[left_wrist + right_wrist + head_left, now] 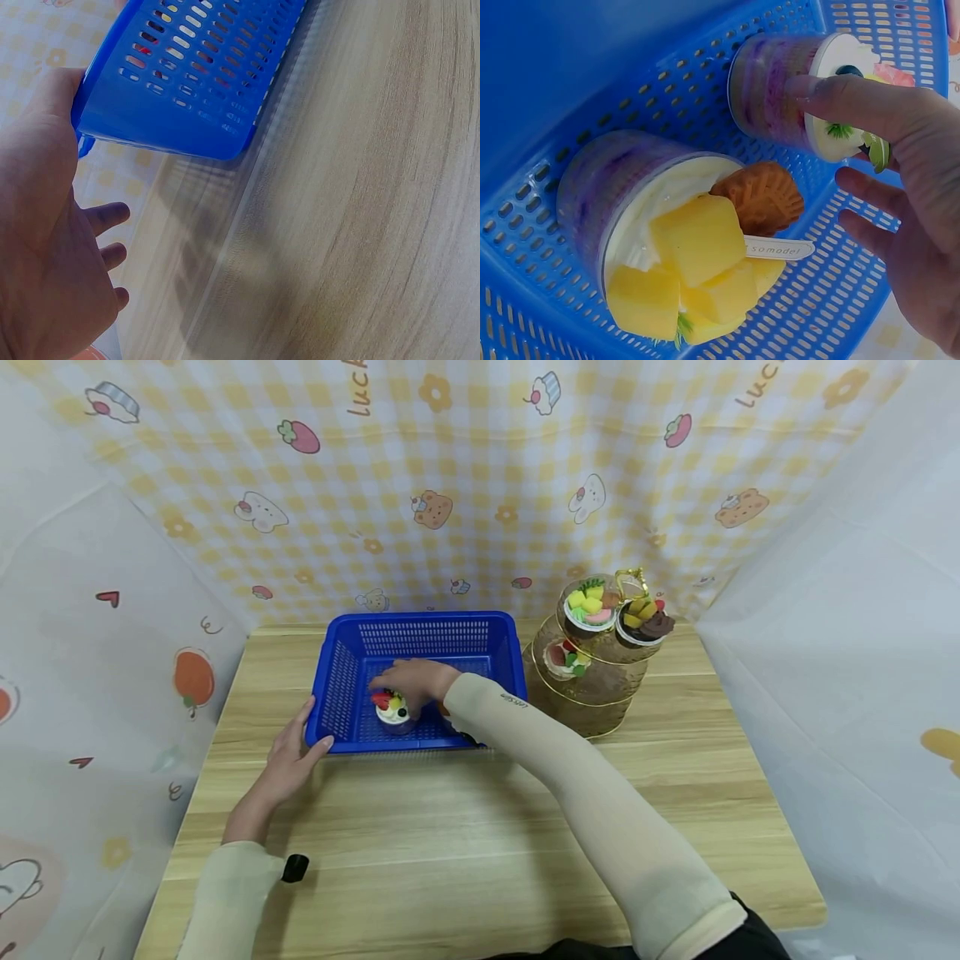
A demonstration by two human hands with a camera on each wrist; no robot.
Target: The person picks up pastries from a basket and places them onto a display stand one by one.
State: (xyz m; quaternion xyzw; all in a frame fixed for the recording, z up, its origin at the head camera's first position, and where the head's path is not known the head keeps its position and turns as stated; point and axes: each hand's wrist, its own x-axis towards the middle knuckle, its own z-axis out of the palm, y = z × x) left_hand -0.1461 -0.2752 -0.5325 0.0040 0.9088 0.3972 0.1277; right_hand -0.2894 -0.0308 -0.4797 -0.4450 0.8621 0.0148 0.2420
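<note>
Inside a blue plastic basket, my right hand grips a layered dessert cup topped with cream and fruit. In the right wrist view, the thumb lies along the cup's clear side; the fingertips beyond are partly hidden. Beside it in the basket is a second dessert cup, with yellow fruit cubes, a brown biscuit and a small white tag; my right forearm mostly covers it in the head view. My left hand holds the basket's near left corner, thumb in front and fingers along the left side.
A tiered display stand with gold rims stands right of the basket. Its top bears a fruit dessert cup and a chocolate dessert cup; a cream dessert sits lower. Behind the wooden table hangs a checked cloth.
</note>
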